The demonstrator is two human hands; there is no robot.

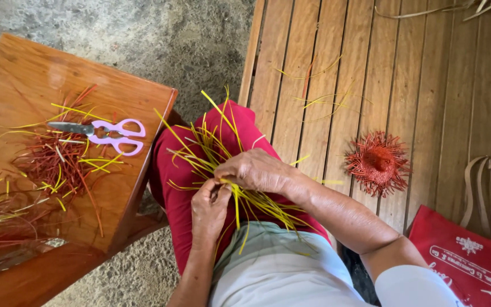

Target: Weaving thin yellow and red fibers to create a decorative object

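A bundle of thin yellow strips (pixel 200 150) lies across my lap, over the red cloth (pixel 171 182) on my legs. My left hand (pixel 208 207) pinches the strips from below, fingers closed on them. My right hand (pixel 257 170) lies over the same spot from above, curled around the strips where they cross. The strip ends fan out toward the upper left and trail down to the lower right over my pale shirt (pixel 274 267).
A wooden table (pixel 24 74) at left carries pink-handled scissors (pixel 115 135) and red and yellow strip offcuts (pixel 58 162). On the slatted wooden bench (pixel 416 85) sit a small red woven piece (pixel 377 162), loose yellow strips (pixel 325 99) and a red bag (pixel 467 261).
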